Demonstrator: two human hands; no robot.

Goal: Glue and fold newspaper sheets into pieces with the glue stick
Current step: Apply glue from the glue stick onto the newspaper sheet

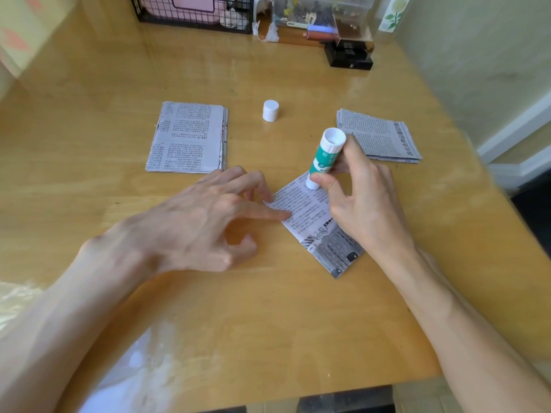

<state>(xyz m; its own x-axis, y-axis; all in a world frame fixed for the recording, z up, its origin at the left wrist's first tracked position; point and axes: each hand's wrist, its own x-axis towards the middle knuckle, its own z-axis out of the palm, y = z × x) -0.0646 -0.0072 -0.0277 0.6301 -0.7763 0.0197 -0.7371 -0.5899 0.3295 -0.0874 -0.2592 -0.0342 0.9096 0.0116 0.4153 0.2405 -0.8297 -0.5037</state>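
Note:
A folded newspaper piece (pixel 316 225) lies at an angle in the middle of the wooden table (pixel 268 323). My right hand (pixel 363 204) grips a green and white glue stick (pixel 323 158) with its lower end down on the piece's far corner. My left hand (pixel 202 216) presses fingertips on the piece's left edge. The white cap (pixel 270 110) stands apart further back. A stack of folded newspaper (pixel 189 138) lies at the left, and another stack (pixel 378 137) at the right.
A black wire basket (pixel 190 13) stands at the back. Beside it are a clear box of small items (pixel 316 13) and a black object (pixel 348 56). The table's right edge runs beside a wall with a white skirting (pixel 512 135).

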